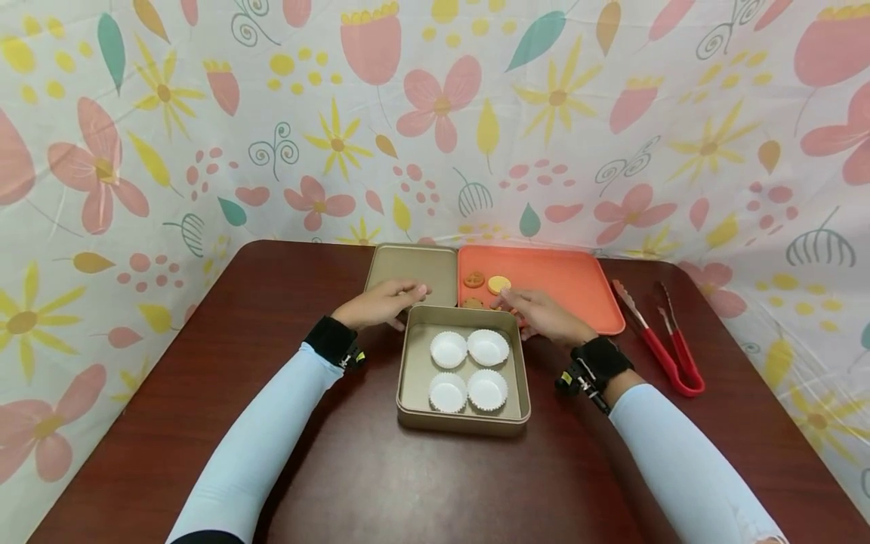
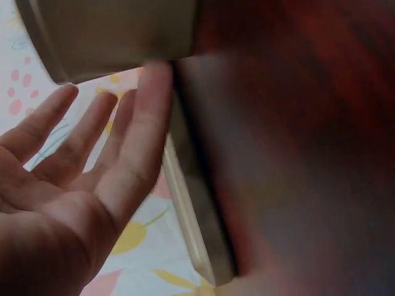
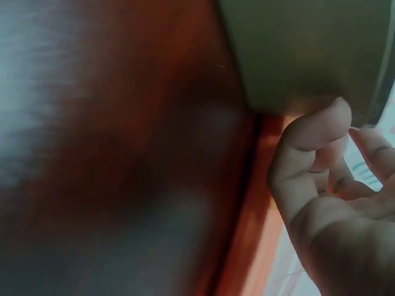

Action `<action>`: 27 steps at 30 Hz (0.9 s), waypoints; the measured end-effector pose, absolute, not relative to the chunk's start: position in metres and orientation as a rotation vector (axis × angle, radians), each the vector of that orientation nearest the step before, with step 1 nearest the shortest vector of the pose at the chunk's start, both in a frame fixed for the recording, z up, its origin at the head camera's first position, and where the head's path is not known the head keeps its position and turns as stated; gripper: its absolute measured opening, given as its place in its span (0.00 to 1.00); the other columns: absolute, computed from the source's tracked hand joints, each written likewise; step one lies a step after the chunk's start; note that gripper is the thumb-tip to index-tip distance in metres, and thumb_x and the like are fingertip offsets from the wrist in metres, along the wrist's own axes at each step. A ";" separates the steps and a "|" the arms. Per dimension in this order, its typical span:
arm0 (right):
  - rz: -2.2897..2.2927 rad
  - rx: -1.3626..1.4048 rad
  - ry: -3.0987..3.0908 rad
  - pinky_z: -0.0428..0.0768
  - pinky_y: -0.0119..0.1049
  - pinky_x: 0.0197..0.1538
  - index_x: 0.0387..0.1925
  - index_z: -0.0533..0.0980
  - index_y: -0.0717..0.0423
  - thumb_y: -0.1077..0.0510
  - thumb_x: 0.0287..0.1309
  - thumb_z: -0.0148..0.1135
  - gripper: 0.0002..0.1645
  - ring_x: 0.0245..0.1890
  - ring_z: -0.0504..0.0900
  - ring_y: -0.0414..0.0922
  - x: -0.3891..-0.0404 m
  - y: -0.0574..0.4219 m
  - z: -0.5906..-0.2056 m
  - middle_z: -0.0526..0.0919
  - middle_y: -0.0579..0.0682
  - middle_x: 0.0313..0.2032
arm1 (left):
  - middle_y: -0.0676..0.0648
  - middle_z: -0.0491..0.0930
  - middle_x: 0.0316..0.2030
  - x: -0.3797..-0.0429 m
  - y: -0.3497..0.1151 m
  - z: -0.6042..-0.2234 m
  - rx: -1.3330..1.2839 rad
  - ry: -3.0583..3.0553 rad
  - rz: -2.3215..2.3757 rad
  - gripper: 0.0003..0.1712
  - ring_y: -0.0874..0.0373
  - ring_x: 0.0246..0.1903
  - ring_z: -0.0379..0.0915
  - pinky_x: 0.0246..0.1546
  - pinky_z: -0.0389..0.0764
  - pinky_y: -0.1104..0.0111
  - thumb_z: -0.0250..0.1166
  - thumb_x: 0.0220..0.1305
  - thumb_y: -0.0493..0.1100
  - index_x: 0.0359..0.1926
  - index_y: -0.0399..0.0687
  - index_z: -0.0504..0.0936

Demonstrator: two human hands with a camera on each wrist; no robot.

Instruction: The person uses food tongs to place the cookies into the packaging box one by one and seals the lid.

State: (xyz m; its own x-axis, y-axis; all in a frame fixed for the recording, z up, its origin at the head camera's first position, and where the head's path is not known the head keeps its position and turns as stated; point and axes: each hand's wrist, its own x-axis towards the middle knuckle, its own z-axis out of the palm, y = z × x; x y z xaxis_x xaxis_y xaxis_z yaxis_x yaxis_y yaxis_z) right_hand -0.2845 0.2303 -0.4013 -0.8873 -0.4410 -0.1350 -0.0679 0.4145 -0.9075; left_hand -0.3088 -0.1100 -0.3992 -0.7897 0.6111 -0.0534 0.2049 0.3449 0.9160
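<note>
Since the four white fluted paper cups (image 1: 468,369) sit loose and unweighted in the square gold metal baking tin (image 1: 464,420), any nudge to that tin could skid or tip them; risk comes from both hands working right at its far rim.

Near edge of the dark red-brown wooden counter (image 1: 381,483): tin only, cups in a two-by-two block, upright, touching or almost.

Left hand (image 1: 381,302): released, fingers straight, lying flat just past the tin's far-left corner, over the near edge of the flat gold metal lid (image 1: 414,270). Left wrist view shows the fingertips (image 2: 154,80) against a metal edge; holding nothing. A push there could slide lid into tin.

Right hand (image 1: 544,313): fingers loosely curled, at the tin's far-right corner, overlapping the near edge of the orange rectangular tray (image 1: 578,279). Can't tell if it pinches anything. Small round biscuits (image 1: 485,285) lie on the tray just beyond its fingertips; a careless sweep could knock them off the tray.

Red plastic tongs (image 1: 655,340) lie right of the tray, well apart from both hands.
</note>
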 end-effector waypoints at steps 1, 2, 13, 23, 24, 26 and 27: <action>-1.484 -0.443 2.305 0.87 0.45 0.34 0.62 0.74 0.63 0.36 0.79 0.43 0.36 0.34 0.82 0.50 -0.283 0.231 -0.404 0.80 0.63 0.50 | 0.39 0.71 0.69 -0.308 -0.110 -0.401 0.713 2.217 1.435 0.31 0.44 0.66 0.68 0.40 0.91 0.55 0.50 0.82 0.55 0.72 0.37 0.70; -1.505 -0.451 2.288 0.88 0.45 0.34 0.62 0.75 0.63 0.38 0.80 0.44 0.34 0.35 0.83 0.50 -0.283 0.231 -0.406 0.81 0.64 0.50 | 0.39 0.72 0.67 -0.308 -0.111 -0.403 0.713 2.218 1.435 0.29 0.44 0.64 0.70 0.37 0.91 0.56 0.51 0.82 0.53 0.70 0.37 0.72; -1.518 -0.554 2.462 0.86 0.43 0.22 0.54 0.84 0.60 0.48 0.77 0.56 0.21 0.20 0.79 0.44 -0.278 0.233 -0.421 0.84 0.60 0.53 | 0.38 0.81 0.55 -0.303 -0.110 -0.412 0.687 2.304 1.451 0.16 0.46 0.45 0.81 0.32 0.91 0.57 0.60 0.77 0.39 0.60 0.38 0.83; -1.492 -0.582 2.526 0.84 0.45 0.19 0.45 0.86 0.63 0.51 0.76 0.59 0.19 0.15 0.79 0.45 -0.273 0.229 -0.421 0.86 0.63 0.44 | 0.36 0.82 0.55 -0.294 -0.110 -0.412 0.667 2.304 1.486 0.16 0.42 0.46 0.82 0.31 0.91 0.57 0.61 0.76 0.37 0.58 0.36 0.83; -1.487 -0.584 2.529 0.84 0.44 0.18 0.45 0.86 0.63 0.51 0.76 0.59 0.19 0.15 0.78 0.45 -0.272 0.229 -0.420 0.86 0.64 0.47 | 0.36 0.81 0.55 -0.293 -0.111 -0.412 0.669 2.300 1.488 0.16 0.41 0.47 0.81 0.31 0.91 0.57 0.61 0.76 0.37 0.59 0.35 0.83; -1.480 -0.579 2.534 0.83 0.43 0.18 0.46 0.86 0.63 0.52 0.75 0.59 0.19 0.15 0.78 0.46 -0.270 0.229 -0.419 0.85 0.65 0.51 | 0.36 0.81 0.55 -0.291 -0.111 -0.411 0.673 2.298 1.486 0.16 0.40 0.47 0.81 0.31 0.91 0.58 0.61 0.76 0.37 0.59 0.35 0.83; -1.476 -0.578 2.535 0.84 0.43 0.19 0.47 0.86 0.64 0.52 0.75 0.59 0.19 0.15 0.78 0.46 -0.268 0.229 -0.418 0.84 0.65 0.53 | 0.36 0.81 0.55 -0.290 -0.111 -0.410 0.675 2.300 1.482 0.16 0.40 0.47 0.81 0.31 0.91 0.58 0.61 0.76 0.37 0.59 0.35 0.83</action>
State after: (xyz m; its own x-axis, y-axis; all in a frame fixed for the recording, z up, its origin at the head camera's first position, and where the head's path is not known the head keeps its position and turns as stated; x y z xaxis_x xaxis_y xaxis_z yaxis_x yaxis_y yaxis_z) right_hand -0.2684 0.2289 -0.4184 -0.9141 -0.4008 0.0617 -0.2515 0.4411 -0.8615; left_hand -0.2899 -0.1107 -0.4105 -0.8363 0.5482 -0.0143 0.2135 0.3496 0.9123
